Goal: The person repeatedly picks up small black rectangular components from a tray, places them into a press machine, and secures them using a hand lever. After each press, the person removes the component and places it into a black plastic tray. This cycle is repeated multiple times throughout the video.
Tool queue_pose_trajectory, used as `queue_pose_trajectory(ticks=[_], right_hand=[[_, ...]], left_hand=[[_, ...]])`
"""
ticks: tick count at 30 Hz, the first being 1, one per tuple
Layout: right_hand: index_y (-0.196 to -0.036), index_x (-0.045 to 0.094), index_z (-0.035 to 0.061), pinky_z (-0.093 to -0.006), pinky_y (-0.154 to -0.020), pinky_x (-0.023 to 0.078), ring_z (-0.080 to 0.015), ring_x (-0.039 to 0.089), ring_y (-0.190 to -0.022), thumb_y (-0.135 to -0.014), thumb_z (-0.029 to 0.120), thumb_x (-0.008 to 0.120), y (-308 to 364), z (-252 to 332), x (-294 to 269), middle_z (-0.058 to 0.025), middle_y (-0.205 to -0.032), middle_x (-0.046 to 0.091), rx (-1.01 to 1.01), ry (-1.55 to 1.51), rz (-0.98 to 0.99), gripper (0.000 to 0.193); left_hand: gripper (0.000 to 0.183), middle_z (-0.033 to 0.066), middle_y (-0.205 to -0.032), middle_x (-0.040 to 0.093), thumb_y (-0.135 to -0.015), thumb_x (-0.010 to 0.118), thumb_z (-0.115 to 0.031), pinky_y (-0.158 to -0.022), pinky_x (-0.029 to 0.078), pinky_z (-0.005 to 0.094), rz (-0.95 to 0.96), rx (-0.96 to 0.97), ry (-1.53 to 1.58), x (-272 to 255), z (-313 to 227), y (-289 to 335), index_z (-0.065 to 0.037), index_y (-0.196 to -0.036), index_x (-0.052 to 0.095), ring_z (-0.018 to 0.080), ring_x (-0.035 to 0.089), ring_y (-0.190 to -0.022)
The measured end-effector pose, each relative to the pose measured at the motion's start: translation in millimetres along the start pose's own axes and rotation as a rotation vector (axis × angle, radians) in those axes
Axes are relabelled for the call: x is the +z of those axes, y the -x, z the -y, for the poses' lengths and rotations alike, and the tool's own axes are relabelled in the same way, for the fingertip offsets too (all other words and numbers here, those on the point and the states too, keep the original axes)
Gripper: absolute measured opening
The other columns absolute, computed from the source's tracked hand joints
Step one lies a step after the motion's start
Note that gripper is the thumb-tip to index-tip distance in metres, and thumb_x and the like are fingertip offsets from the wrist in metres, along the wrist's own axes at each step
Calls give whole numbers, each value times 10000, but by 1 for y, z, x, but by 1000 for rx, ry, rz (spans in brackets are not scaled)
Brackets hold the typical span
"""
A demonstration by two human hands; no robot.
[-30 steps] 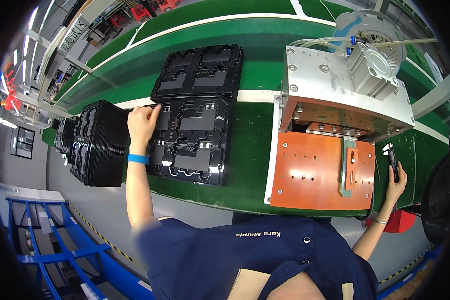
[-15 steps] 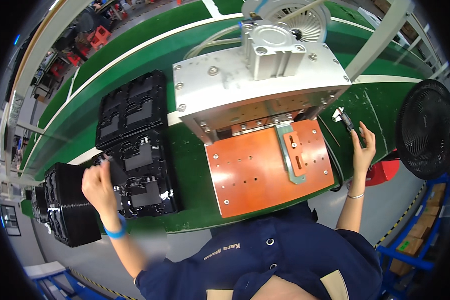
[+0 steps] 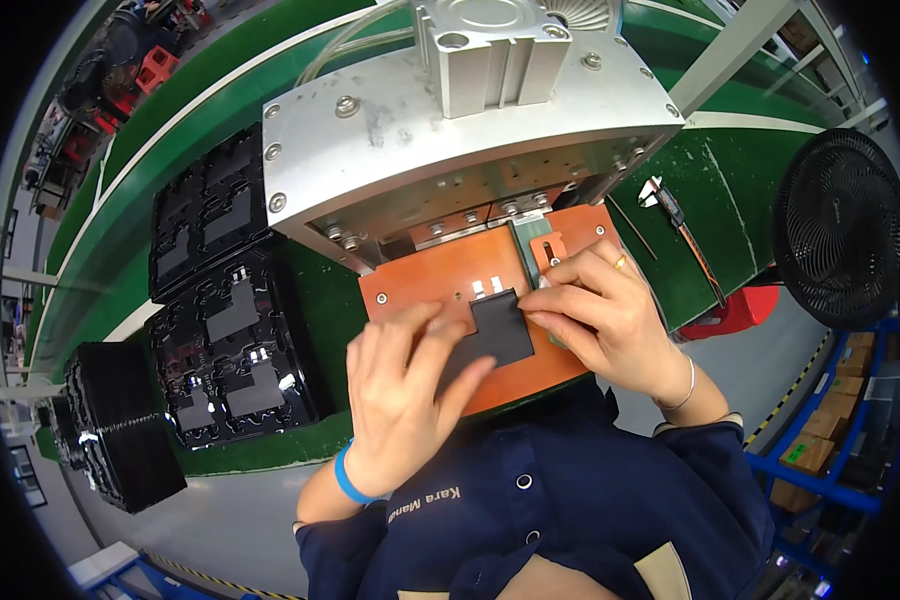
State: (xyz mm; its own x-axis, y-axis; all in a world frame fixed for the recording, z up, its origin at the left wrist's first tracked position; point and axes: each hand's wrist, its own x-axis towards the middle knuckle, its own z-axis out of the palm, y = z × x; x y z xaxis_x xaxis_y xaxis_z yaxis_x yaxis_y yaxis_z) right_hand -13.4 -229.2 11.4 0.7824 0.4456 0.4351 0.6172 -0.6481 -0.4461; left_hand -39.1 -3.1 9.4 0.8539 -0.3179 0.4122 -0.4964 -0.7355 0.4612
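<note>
A flat, dark grey battery cell with two pale metal tabs lies on the orange plate. My left hand reaches over its left part, thumb and fingers spread apart, touching it there. At the upper right corner of the cell, the thumb and fingertips of my right hand are pinched together; the exact contact is partly hidden. Beside those fingers runs a green metal strip with a slotted orange block on it, partly covered by my hand.
A silver press stands over the plate's far edge. Black trays holding grey cells lie at left, with a stack of black trays beside them. A caliper, a thin rod and a black fan are at right.
My left hand has come from the black tray to the plate, and a battery cell now lies there. My right hand has left the caliper and moved in to the cell.
</note>
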Motion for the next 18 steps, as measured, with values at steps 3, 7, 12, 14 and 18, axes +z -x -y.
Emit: queue_pose_trajectory(ticks=[3,7,12,14,18], right_hand=[[-943,731,103,-344,-781,445,-236,527,-842,-723,91,763,-9,2,4,-44,-928,597,-37,42,65,223],[-971,732,118,-358,-826,449,-249,504,-889,-730,101,756,-10,0,17,-48,-977,586,-71,78,70,243],[-1017,697,100,-360,-782,399,-257,517,-964,-764,95,685,-11,2,19,-42,-1017,571,-106,172,73,253],[-1038,687,101,-365,-795,397,-256,519,-970,-765,85,689,-14,7,20,-44,-1041,572,-39,204,78,273],[-1032,659,76,-392,-848,420,-253,539,-975,-764,58,700,-17,3,16,-48,-1042,603,-101,89,-31,272]], left_hand=[[385,74,-1155,649,-649,833,-133,-841,442,344,73,45,125,1,2,10,-52,-1006,713,267,601,-998],[342,74,-1123,680,-661,807,-57,-860,445,347,75,65,150,6,5,13,-75,-996,740,258,602,-989],[316,74,-1081,696,-649,809,-29,-817,481,333,60,73,194,9,9,15,-83,-957,761,248,596,-949],[292,76,-1085,687,-669,771,-34,-789,474,324,45,81,222,12,11,16,-70,-958,752,236,597,-944],[307,91,-1084,679,-658,737,-25,-759,494,326,34,97,249,12,12,17,-54,-964,745,237,595,-940]])
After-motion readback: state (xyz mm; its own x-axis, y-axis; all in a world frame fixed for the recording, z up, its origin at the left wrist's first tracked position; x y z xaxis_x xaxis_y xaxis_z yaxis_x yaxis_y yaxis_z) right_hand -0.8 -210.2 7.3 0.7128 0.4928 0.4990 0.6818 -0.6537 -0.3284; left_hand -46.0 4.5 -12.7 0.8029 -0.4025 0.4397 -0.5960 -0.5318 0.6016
